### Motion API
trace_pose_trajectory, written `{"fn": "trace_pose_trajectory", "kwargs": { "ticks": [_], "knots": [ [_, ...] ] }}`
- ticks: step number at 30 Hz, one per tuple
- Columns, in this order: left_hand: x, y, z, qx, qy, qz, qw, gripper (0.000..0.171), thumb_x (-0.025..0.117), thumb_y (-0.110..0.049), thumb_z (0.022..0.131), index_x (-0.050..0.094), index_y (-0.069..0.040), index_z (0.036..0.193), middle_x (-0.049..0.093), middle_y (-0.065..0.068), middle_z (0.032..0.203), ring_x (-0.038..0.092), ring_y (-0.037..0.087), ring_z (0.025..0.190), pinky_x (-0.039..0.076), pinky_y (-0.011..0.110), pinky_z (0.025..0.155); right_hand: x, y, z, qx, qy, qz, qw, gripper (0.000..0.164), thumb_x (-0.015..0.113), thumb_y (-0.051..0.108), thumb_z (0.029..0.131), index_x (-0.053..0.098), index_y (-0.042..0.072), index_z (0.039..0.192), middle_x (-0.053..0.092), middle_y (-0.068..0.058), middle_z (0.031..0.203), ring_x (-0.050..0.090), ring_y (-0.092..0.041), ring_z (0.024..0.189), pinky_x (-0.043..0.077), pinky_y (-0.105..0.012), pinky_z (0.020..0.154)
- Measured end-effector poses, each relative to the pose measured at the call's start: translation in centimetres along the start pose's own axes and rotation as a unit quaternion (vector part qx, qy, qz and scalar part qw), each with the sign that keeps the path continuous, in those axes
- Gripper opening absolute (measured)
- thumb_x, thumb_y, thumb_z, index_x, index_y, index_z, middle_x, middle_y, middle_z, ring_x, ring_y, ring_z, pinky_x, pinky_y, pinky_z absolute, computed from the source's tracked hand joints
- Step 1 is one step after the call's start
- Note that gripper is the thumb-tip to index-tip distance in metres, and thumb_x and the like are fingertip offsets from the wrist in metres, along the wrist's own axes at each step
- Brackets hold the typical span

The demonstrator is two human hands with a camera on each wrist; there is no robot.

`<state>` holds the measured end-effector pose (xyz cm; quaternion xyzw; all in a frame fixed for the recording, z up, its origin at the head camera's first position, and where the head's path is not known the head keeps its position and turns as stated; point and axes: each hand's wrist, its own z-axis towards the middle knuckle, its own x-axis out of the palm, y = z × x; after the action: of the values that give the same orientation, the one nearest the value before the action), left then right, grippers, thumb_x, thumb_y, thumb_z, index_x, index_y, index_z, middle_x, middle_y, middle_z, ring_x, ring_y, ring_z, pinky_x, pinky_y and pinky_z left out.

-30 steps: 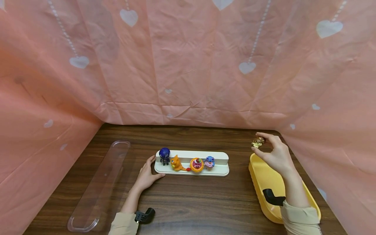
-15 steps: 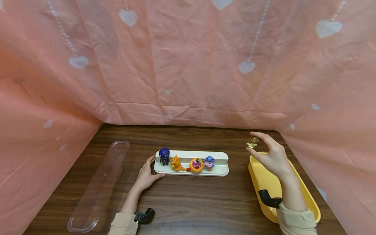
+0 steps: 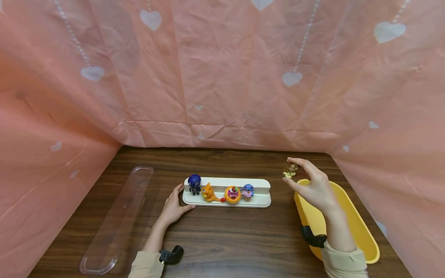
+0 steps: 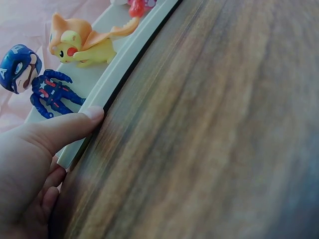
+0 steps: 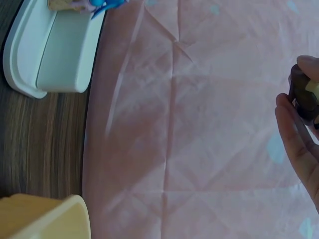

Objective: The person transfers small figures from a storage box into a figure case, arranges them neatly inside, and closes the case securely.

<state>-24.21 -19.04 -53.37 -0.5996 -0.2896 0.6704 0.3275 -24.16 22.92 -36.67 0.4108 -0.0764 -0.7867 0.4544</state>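
Note:
A white display stand [image 3: 262,200] lies mid-table, bearing several toy figurines in a row. At its left end is a blue-helmeted figurine [image 3: 194,183], beside an orange-hooded figurine [image 3: 208,193], which shows a yellow face in the left wrist view. Further right sit a round orange-and-pink figurine [image 3: 233,195] and a blue one [image 3: 248,191]. My left hand [image 3: 172,208] holds the stand's left end, its thumb [image 4: 79,124] on the front edge and fingers around the end. Between thumb and fingers, my right hand [image 3: 314,189] pinches a small brown-and-yellow figurine [image 3: 290,170] above the table.
On the right stands a yellow bin [image 3: 363,235], partly under my right forearm. A long clear plastic cover [image 3: 118,220] lies along the left. Pink cloth [image 3: 222,96] with white hearts surrounds the wooden table [image 3: 236,239] at the back and sides.
My right hand has moved left with the brown-and-yellow figurine, from over the bin's far end toward the stand. The left hand and the stand have stayed put.

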Motion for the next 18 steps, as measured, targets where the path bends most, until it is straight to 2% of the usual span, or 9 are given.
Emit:
{"fn": "trace_pose_trajectory", "kwargs": {
  "ticks": [4, 7, 12, 16, 18],
  "knots": [
    [0.0, 0.0, 0.0, -0.002, 0.002, -0.002, 1.0000, 0.095, 0.083, -0.023, 0.078, 0.026, 0.005, 0.148, 0.041, 0.027, 0.148, 0.030, 0.046, 0.138, 0.019, 0.062, 0.110, 0.6, 0.3, -0.1, 0.011, 0.016, 0.003, 1.000, 0.060, 0.085, -0.003, 0.070, 0.064, 0.008, 0.125, 0.066, -0.004, 0.109, 0.063, -0.002, 0.079, 0.047, -0.011, 0.071],
    [0.0, 0.0, 0.0, -0.003, 0.002, -0.002, 1.0000, 0.095, 0.083, -0.023, 0.078, 0.025, 0.005, 0.148, 0.041, 0.026, 0.148, 0.030, 0.046, 0.138, 0.019, 0.062, 0.110, 1.1, 0.4, -0.2, 0.004, 0.019, -0.003, 1.000, 0.059, 0.086, -0.001, 0.069, 0.065, 0.008, 0.123, 0.066, -0.002, 0.109, 0.063, -0.005, 0.081, 0.048, -0.015, 0.072],
    [0.0, 0.0, 0.0, 0.000, 0.002, -0.001, 1.0000, 0.095, 0.083, -0.023, 0.078, 0.025, 0.005, 0.148, 0.041, 0.026, 0.148, 0.031, 0.046, 0.138, 0.019, 0.062, 0.110, 2.1, 0.9, -0.3, -0.015, 0.015, 0.026, 0.999, 0.060, 0.086, -0.009, 0.064, 0.065, 0.003, 0.120, 0.067, -0.008, 0.108, 0.065, -0.012, 0.077, 0.052, -0.017, 0.071],
    [0.0, 0.0, 0.0, 0.002, 0.002, -0.001, 1.0000, 0.095, 0.083, -0.023, 0.078, 0.025, 0.005, 0.148, 0.041, 0.027, 0.148, 0.030, 0.046, 0.138, 0.019, 0.062, 0.110, 2.9, 1.0, -0.5, -0.010, 0.021, 0.047, 0.999, 0.061, 0.085, -0.011, 0.064, 0.065, 0.002, 0.120, 0.066, -0.010, 0.108, 0.065, -0.015, 0.076, 0.053, -0.019, 0.070],
    [0.0, 0.0, 0.0, 0.001, 0.002, -0.002, 1.0000, 0.095, 0.083, -0.023, 0.078, 0.025, 0.005, 0.148, 0.041, 0.027, 0.148, 0.030, 0.046, 0.139, 0.019, 0.062, 0.110, 3.4, 0.4, -0.7, -0.004, 0.026, 0.049, 0.998, 0.061, 0.085, -0.010, 0.066, 0.064, 0.003, 0.121, 0.065, -0.010, 0.109, 0.064, -0.012, 0.076, 0.052, -0.017, 0.070]
  ]
}}
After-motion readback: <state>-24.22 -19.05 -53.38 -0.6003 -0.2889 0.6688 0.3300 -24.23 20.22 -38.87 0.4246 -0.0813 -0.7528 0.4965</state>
